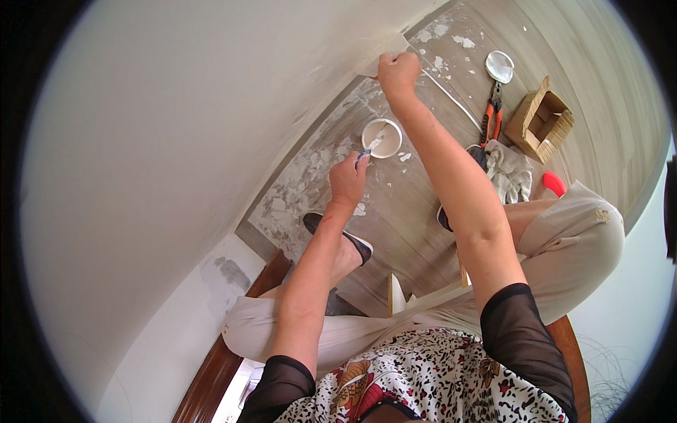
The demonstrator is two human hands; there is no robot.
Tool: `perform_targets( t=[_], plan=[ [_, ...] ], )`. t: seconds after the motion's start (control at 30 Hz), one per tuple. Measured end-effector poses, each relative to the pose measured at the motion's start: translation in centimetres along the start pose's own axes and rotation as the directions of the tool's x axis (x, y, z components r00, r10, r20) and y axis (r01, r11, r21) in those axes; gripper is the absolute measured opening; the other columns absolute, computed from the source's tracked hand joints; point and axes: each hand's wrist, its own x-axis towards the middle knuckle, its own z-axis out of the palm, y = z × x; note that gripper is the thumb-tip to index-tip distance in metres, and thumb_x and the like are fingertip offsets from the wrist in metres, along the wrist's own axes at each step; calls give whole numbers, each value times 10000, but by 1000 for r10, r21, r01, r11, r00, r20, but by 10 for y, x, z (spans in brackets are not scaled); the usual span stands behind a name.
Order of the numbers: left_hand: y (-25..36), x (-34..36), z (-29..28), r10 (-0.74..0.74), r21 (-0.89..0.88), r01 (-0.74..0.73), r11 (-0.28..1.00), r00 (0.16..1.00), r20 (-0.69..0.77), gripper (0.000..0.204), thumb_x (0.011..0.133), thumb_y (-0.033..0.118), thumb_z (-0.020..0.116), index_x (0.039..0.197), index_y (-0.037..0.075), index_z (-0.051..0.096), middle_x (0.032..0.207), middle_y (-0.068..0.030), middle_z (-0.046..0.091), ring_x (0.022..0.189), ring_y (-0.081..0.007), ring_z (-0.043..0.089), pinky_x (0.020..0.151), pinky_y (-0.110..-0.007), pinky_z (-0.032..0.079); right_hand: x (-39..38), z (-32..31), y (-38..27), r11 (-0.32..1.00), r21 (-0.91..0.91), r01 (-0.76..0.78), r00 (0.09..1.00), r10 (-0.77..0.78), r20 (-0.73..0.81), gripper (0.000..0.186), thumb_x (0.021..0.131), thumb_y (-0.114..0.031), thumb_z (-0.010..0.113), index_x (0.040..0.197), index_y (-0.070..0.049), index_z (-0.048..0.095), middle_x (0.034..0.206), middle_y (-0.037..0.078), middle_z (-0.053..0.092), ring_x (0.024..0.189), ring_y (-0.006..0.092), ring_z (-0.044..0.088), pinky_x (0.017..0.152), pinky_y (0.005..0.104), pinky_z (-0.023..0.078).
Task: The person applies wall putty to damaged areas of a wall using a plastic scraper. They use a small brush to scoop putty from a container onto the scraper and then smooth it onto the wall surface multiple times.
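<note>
My left hand (348,180) is closed round the blue handle of a small putty knife (376,141), whose paste-coated end reaches into a round white tub (365,144). White paste shows inside that tub, which stands on the floor. Farther out, my right hand (400,74) is closed on a flat, wide scraper (369,68) at the foot of the white wall (176,106). My fingers hide most of the scraper, and I cannot make out whether its edge touches the wall.
White smears mark the floor (416,240) along the wall. To the right lie a round white lid (499,67), orange-handled pliers (492,116), an open cardboard box (520,123), grey gloves (509,169) and a red object (554,184). Wooden trim (204,381) is at lower left.
</note>
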Motion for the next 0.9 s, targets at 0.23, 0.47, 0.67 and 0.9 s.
perform_targets(
  t=[0.23,0.47,0.67,0.9],
  plan=[
    [-6,0,5,31,37,-31,999,999,-15,289,876,297,530,719,55,525,584,-184,542,559,-390,541,487,-460,388,15,9,-11,999,42,-35,997,31,77,237,703,-109,563,598,105,569,576,271,556,583,398,591,586,421,476],
    [1,-1,9,22,1,-22,1000,999,-23,294,878,290,525,714,46,533,613,-185,556,581,-395,543,502,-457,398,-2,5,-39,988,120,101,986,-115,122,135,659,-77,594,584,34,604,584,213,570,585,338,602,544,394,467],
    [-9,-6,13,136,19,-136,991,989,-65,259,880,286,524,854,36,587,754,-221,597,697,-399,570,603,-439,436,-79,-4,-112,955,212,207,964,-236,124,141,701,-28,569,574,21,608,595,236,558,639,371,603,607,404,481],
    [1,-2,2,-76,179,79,981,997,-21,289,872,293,535,792,17,571,710,-218,577,657,-408,548,573,-441,413,-148,-27,-158,941,197,275,926,-314,208,77,707,14,578,682,77,542,649,231,560,619,394,584,572,403,480]
  ],
)
